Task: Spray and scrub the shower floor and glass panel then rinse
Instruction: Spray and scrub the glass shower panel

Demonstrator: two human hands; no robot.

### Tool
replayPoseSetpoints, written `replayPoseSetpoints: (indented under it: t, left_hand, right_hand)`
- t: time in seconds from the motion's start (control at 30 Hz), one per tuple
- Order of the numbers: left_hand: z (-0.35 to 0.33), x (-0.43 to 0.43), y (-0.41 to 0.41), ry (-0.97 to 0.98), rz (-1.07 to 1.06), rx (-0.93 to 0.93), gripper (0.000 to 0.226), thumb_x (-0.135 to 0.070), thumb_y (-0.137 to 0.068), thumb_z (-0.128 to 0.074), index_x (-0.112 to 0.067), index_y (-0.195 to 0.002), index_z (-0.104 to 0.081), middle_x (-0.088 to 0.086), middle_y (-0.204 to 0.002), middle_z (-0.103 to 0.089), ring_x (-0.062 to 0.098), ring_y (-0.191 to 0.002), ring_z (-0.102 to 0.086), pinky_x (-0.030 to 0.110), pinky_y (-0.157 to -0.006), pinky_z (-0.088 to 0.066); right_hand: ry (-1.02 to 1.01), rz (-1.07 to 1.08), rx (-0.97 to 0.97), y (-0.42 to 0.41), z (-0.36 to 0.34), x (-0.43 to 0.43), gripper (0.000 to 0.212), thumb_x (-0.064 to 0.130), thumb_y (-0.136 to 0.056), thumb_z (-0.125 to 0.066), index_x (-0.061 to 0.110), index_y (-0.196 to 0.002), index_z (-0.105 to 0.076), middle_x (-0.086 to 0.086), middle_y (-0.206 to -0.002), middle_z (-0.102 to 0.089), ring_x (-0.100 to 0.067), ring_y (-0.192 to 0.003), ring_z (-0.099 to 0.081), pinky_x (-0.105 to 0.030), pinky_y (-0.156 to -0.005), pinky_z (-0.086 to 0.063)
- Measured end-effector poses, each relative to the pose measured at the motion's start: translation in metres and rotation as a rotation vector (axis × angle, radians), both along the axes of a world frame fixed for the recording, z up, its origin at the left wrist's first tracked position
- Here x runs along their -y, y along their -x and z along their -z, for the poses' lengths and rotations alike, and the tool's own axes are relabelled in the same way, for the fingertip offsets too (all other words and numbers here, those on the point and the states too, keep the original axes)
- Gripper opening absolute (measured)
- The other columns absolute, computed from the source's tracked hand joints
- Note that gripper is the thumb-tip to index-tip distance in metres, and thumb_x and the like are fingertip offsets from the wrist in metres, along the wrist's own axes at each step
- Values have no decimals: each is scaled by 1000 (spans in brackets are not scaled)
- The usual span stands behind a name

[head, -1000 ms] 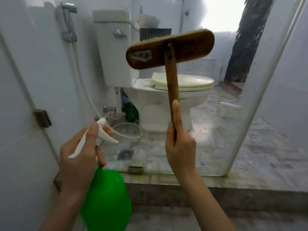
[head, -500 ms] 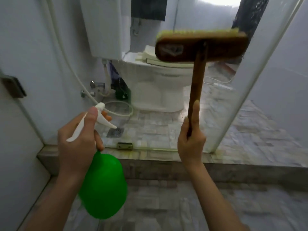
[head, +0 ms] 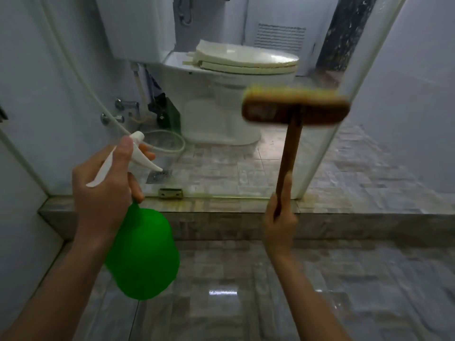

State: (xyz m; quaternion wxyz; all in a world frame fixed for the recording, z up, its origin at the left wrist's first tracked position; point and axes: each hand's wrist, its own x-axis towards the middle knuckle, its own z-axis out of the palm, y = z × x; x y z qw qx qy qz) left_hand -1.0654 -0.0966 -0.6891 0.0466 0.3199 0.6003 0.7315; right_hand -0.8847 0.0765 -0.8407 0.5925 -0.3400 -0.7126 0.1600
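Your left hand (head: 103, 193) grips green spray bottle (head: 144, 254), right hand (head: 280, 222) grips scrub brush (head: 295, 109) at glass panel (head: 221, 148); rinse & probably floor left.

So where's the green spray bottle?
The green spray bottle is lower left of centre in the head view, gripped at its white trigger by the left hand, in front of the tiled step, left of the brush.

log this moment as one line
left hand: grips spray bottle, nozzle toward glass panel | right hand: grips brush handle, head up near panel edge | contact: cannot tell, blurred
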Motion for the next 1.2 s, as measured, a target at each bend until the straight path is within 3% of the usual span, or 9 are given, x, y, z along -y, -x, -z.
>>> replayPoseSetpoints:
  t: [0.17,0.27,0.4,0.5,0.63,0.8,0.9,1.1,1.2]
  left_hand:
    - [3,6,4,11,-37,-16,32,-47,-94,-52,-44,-72,-75,-11,-81,-75,25,-42,-49,24,-38,-39]
    - [4,12,13,12,-76,6,32,-49,-94,-51,-44,-72,-75,-10,-77,-75,16,-36,-46,24,-39,-38]
    - [0,20,26,10,-137,17,32,-50,-93,-52,-42,-72,-76,-9,-68,-72,21,-41,-49,25,-39,-38]
    - [-6,32,35,-22,-196,-11,34,-45,-95,-51,-46,-71,-75,-14,-65,-70,33,-56,-57,25,-40,-40]
    - [-10,43,48,-30,-252,-30,38,-42,-98,-51,-50,-69,-73,-15,-60,-67,35,-63,-59,33,-46,-42]
    - [0,58,67,-38,-295,-38,35,-46,-97,-51,-45,-71,-75,-8,-69,-74,16,-35,-46,24,-39,-38]
    - [4,63,77,-42,-303,-17,34,-44,-98,-52,-43,-74,-75,-6,-76,-76,14,-34,-44,22,-38,-38]
    - [-3,76,88,-90,-354,-22,30,-48,-94,-53,-44,-74,-75,-7,-63,-70,20,-36,-44,31,-50,-42]
    - [-7,81,92,-127,-369,-12,30,-48,-95,-53,-46,-75,-75,-9,-60,-68,19,-37,-44,36,-53,-41]
  right_hand:
    - [371,-47,152,-40,89,70,55,38,-101,-37,59,-144,-10,5,-58,-42,-5,-41,-43,-11,-41,-30]
    - [137,-115,98,-3,29,46,53,36,-102,-34,44,-150,-13,12,-66,-50,-7,-39,-39,-21,-39,-37]
    - [-190,-82,38,74,-60,5,56,24,-104,-35,40,-152,-9,2,-61,-51,-8,-42,-30,-12,-44,-26]
    - [-202,-147,92,88,-32,15,56,24,-104,-36,39,-152,-10,6,-59,-42,-5,-46,-26,-7,-47,-25]
    - [-13,-284,282,56,44,64,65,22,-98,-42,46,-150,-10,8,-66,-45,-9,-41,-36,-22,-39,-37]
    - [-249,-254,248,130,-45,59,54,24,-102,-39,38,-150,-15,3,-57,-40,-10,-39,-31,-15,-42,-23]
    - [-291,-288,154,170,-117,54,51,24,-103,-38,29,-148,-14,0,-54,-41,-15,-39,-34,-23,-39,-30]
    - [-166,-345,281,118,-32,63,59,28,-101,-37,44,-151,-10,5,-57,-43,-10,-39,-35,-18,-37,-31]
    - [-246,-377,256,124,-63,61,57,30,-102,-34,45,-150,-9,4,-55,-43,-11,-37,-38,-23,-34,-36]
